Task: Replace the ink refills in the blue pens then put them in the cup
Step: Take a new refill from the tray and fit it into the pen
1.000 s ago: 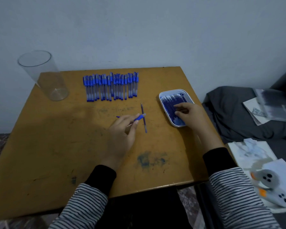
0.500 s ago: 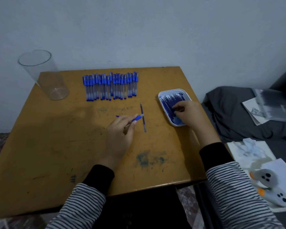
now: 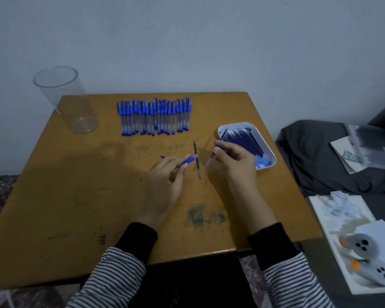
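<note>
Pens [image 3: 153,116] lay in a row at the back of the table [image 3: 76,207], the clear cup [image 3: 65,101] to their left. The left hand [image 3: 165,187] gripped one pen barrel [image 3: 188,160]; the right hand [image 3: 235,162] pinched a refill [image 3: 209,161] just beside the tray [image 3: 274,160]. A loose refill [image 3: 197,162] lay between the hands.

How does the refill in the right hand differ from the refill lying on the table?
The loose refill lies flat on the table; the held refill is pinched in the right hand, raised off the wood. The loose refill runs almost straight away from the person; the held refill slants, upper end toward the tray. Both are thin dark blue sticks, paler at the near end.
</note>
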Demonstrator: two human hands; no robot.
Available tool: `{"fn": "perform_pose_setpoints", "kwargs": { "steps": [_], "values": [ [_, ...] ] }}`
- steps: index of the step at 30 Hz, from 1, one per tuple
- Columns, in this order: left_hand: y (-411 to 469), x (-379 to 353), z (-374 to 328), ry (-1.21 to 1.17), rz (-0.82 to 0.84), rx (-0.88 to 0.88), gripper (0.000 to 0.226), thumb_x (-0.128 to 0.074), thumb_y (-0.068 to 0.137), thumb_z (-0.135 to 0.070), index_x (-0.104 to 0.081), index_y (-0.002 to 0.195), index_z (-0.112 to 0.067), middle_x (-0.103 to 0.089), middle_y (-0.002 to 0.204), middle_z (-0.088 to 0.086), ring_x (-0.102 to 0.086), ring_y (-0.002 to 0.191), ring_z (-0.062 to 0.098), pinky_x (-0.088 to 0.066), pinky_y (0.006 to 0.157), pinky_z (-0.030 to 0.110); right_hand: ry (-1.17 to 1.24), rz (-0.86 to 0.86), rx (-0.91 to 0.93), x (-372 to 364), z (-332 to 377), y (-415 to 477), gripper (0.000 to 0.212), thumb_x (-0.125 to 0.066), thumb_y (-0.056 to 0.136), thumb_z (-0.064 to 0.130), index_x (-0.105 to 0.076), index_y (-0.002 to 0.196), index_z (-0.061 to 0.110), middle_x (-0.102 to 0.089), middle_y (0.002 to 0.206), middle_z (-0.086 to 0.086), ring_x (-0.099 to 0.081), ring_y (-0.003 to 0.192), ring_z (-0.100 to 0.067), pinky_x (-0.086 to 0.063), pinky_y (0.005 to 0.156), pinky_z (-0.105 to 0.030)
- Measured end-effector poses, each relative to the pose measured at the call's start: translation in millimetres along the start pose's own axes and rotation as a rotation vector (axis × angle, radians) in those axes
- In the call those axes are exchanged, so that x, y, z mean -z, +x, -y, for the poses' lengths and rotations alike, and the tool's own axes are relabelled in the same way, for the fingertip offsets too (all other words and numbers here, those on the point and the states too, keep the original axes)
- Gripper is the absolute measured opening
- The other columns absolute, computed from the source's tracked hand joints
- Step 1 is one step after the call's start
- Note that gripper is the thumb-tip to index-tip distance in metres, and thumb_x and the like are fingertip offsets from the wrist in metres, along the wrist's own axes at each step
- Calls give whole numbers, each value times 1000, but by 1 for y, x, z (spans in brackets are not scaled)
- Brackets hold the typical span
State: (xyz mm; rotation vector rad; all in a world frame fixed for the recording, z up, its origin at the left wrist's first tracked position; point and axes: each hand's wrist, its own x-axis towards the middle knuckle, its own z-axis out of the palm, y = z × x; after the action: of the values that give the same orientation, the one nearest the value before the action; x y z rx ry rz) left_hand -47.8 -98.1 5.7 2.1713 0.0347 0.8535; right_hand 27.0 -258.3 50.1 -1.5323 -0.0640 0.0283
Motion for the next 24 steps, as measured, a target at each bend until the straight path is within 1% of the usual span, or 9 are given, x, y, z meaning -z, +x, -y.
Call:
{"fn": "perform_pose_setpoints", "kwargs": {
  "steps": [3,5,7,11,16,19,21,24],
  "values": [
    [0,1,0,26,-2,-11,25,-68,96,-13,-72,120,-15,-64,104,-15,-60,91,-1,-51,79,15,178,-138,20,-17,-9,-9,19,-70,88,2,-74,97,18,-75,90,3,-69,88,-8,-53,78,-20],
    [0,1,1,32,1,-6,25,-68,96,-14,-72,120,-16,-63,105,-16,-59,91,-1,-52,80,15,208,-206,21,-23,-12,-9,17,-70,89,3,-74,98,17,-74,89,5,-68,87,-7,-53,79,-21],
    [0,1,0,32,7,-1,25,-67,96,-16,-72,121,-16,-64,105,-15,-61,91,0,-53,79,17,207,-236,30,-25,-13,-7,17,-68,90,4,-73,98,17,-74,90,5,-68,88,-7,-53,79,-20],
    [0,1,-2,15,3,-5,26,-67,95,-14,-72,120,-14,-64,106,-15,-62,91,1,-54,80,18,199,-261,41,-27,-12,-4,17,-67,91,5,-73,104,14,-73,95,2,-68,90,-7,-54,81,-21],
    [0,0,-2,6,-1,11,25,-68,95,-13,-73,119,-13,-66,105,-12,-62,90,2,-55,79,21,182,-250,44,-29,-16,-4,17,-67,91,3,-72,104,11,-71,90,3,-66,83,-2,-51,74,-16],
    [0,1,-2,15,17,24,25,-66,96,-18,-72,120,-16,-69,107,-8,-63,91,3,-55,79,25,178,-248,40,-29,-18,-6,18,-67,90,3,-72,107,8,-72,94,0,-66,85,-2,-51,75,-15],
    [-1,1,-2,25,26,31,25,-65,97,-21,-72,121,-18,-69,108,-10,-63,92,2,-55,79,26,198,-254,33,-29,-18,-7,18,-67,91,4,-72,107,9,-72,97,-1,-67,87,-4,-52,76,-16],
    [-1,2,-2,1,25,65,25,-66,97,-20,-72,121,-19,-70,108,-9,-63,92,3,-56,80,27,210,-266,38,-29,-18,-6,17,-68,91,6,-72,106,13,-72,97,-1,-68,91,-7,-52,79,-18]
  ]
}}
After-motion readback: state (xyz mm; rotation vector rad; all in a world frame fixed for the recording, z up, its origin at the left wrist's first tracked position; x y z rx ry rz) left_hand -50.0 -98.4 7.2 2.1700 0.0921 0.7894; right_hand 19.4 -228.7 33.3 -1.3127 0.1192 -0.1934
